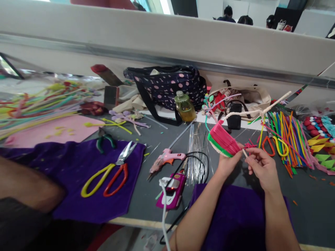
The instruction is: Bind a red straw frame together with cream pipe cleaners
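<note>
In my left hand (230, 161) is a watermelon-slice shape made of pipe cleaners (223, 138), pink in the body with a green and white edge; its lower right corner is gripped between thumb and fingers. My right hand (263, 169) pinches a short white pipe cleaner end (245, 153) beside that corner. From the top of the slice a long white pipe cleaner (243, 114) runs out to the upper right, with a twist along it. Where the pinched end joins the slice is hidden by my fingers. Both forearms rest above a purple cloth (235, 216).
A pink glue gun (167, 157) and a magenta device with cables (171, 191) lie left of my hands. Scissors (121, 164) and green pliers (104, 139) sit on another purple cloth, near a person's arm (26, 184). Right: more scissors (276, 144), colourful pipe cleaners (290, 139). Behind: a bottle (185, 108).
</note>
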A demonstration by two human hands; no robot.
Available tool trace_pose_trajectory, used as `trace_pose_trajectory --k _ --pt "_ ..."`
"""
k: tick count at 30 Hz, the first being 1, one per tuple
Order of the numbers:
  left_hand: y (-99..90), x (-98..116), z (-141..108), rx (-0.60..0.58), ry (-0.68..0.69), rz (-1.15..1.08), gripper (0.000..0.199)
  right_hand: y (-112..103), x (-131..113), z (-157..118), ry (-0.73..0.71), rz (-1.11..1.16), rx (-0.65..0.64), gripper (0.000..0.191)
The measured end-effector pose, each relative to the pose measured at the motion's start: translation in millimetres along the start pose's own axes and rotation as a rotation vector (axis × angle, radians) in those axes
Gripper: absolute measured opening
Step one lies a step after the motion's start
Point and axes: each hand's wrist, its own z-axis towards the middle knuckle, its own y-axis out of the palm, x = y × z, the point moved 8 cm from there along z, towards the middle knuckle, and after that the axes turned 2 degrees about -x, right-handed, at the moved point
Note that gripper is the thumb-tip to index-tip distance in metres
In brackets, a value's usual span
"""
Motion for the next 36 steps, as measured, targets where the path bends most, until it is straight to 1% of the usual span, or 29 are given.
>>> trace_pose_trajectory --k 3,8,12,15,17,19,23,26,29,31,34,36 --pt "-1.9 3.3 0.6 0.018 0.030 0.041 0.013 -1.5 0.9 -0.2 0.033 0.086 -0.022 0.021" --pt "-1.0 3.9 2.5 -0.024 0.055 0.057 0.016 0.1 4.0 -3.1 0.087 0.183 -0.094 0.013" --pt "-0.8 2.5 2.4 -0.034 0.055 0.072 0.015 0.4 0.6 -5.8 0.053 0.248 -0.105 0.013" --pt "-1.3 1.5 1.7 -0.022 0.061 0.104 0.013 2.3 -3.2 -6.2 0.004 0.260 -0.118 0.013" --pt "-0.8 -0.1 1.3 -0.024 0.058 0.112 0.013 2.1 -5.0 -5.3 -0.034 0.256 -0.101 0.015" --pt "-0.1 -2.1 1.2 -0.030 0.052 0.114 0.012 -2.8 -6.4 -4.0 -0.082 0.243 -0.026 0.016" --pt "4.2 -9.1 0.8 -0.075 0.011 0.153 0.011 -22.8 -8.6 -4.3 -0.175 0.178 0.220 0.011" --pt "8.6 -13.7 -0.3 -0.125 -0.018 0.196 0.009 -37.1 -12.7 -4.6 -0.253 0.096 0.358 0.015" --pt "11.3 -15.2 -1.2 -0.156 -0.032 0.199 0.009 -48.8 -16.8 -3.1 -0.339 0.023 0.462 0.017" --pt "14.6 -12.9 -1.7 -0.190 -0.013 0.191 0.010 -54.8 -16.0 -1.4 -0.370 0.007 0.524 0.018" --pt "21.0 -7.2 -2.6 -0.246 0.036 0.176 0.012 -60.4 -9.8 1.2 -0.364 0.007 0.597 0.022" --pt "23.4 -4.7 -3.2 -0.255 0.053 0.177 0.013 -62.0 -5.1 2.3 -0.337 -0.009 0.633 0.025"
